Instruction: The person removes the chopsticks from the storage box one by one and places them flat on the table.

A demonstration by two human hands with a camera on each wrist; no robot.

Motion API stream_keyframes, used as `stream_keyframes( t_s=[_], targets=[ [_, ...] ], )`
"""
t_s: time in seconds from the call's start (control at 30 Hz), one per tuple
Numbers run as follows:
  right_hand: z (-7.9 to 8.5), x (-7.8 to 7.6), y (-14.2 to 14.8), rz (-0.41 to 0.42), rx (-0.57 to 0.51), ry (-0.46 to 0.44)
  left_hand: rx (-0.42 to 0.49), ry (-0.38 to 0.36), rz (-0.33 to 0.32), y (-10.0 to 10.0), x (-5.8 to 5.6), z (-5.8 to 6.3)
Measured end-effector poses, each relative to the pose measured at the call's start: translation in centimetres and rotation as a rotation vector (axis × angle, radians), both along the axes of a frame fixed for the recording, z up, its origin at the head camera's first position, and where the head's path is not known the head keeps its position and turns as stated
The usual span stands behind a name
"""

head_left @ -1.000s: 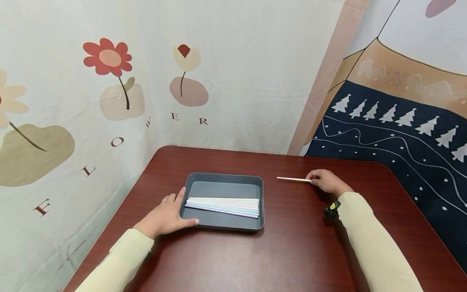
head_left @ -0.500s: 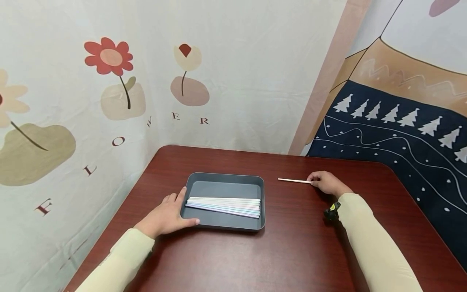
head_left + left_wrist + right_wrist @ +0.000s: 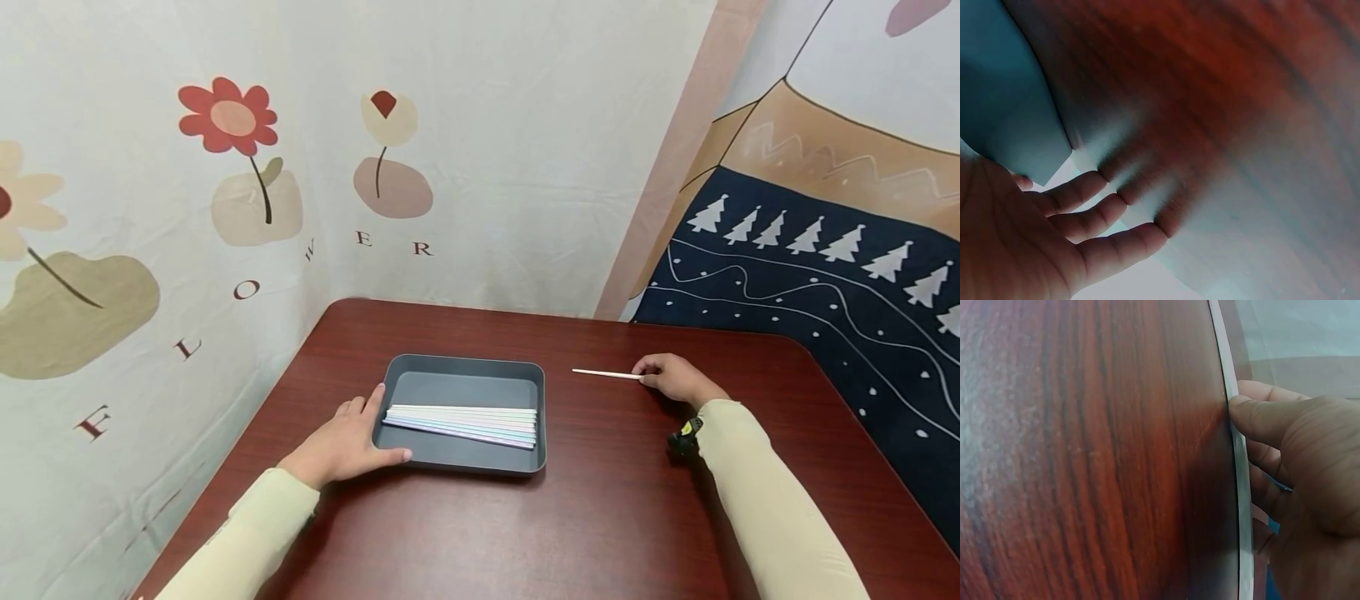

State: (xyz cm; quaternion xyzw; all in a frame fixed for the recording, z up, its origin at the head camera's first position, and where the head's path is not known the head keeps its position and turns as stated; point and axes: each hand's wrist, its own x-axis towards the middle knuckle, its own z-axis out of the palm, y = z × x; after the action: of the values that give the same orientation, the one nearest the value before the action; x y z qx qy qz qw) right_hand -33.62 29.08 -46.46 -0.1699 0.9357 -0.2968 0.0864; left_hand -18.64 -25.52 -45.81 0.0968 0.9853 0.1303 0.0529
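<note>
A grey rectangular tray (image 3: 465,367) sits left of centre on the table, with several long pale chopsticks (image 3: 461,423) inside, fanning out toward their right ends. My left hand (image 3: 341,442) rests at the tray's left side, forefinger along the left wall and thumb against the front corner. In the left wrist view its other fingers (image 3: 1122,247) extend past the tray (image 3: 1016,112). Right of the tray, my right hand (image 3: 671,375) pinches one white chopstick (image 3: 603,373) between thumb and fingers. That chopstick points left toward the tray; the right wrist view shows its flat faces (image 3: 1242,481).
A dark red wooden table (image 3: 480,533) carries everything. Behind it hangs a pale cloth (image 3: 510,167) with printed flowers, and a navy cloth (image 3: 787,275) with white trees borders the right side. A dark device (image 3: 684,437) is strapped at the right wrist.
My right hand, with the chopstick, has come very slightly toward the front, and the chopstick's left tip has dipped a little. The left hand and tray have stayed put.
</note>
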Motion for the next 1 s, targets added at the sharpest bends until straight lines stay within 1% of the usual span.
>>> stream_keyframes(
  t_s=[0.3, 0.63, 0.83, 1.0],
  targets=[
    [-0.1, 0.2, -0.1, -0.008, 0.002, 0.038, 0.002, -0.004, 0.004, 0.1, 0.0, 0.1],
    [0.8, 0.6, -1.9, -0.027, -0.030, 0.092, 0.004, -0.012, 0.007, 0.1, -0.1, -0.2],
    [1.4, 0.4, -3.6, 0.014, -0.056, 0.127, 0.004, -0.006, 0.005, 0.0, 0.0, 0.0],
    [1.6, 0.4, -5.5, 0.049, -0.083, 0.131, 0.000, -0.005, 0.005, 0.0, 0.0, 0.0]
  ],
)
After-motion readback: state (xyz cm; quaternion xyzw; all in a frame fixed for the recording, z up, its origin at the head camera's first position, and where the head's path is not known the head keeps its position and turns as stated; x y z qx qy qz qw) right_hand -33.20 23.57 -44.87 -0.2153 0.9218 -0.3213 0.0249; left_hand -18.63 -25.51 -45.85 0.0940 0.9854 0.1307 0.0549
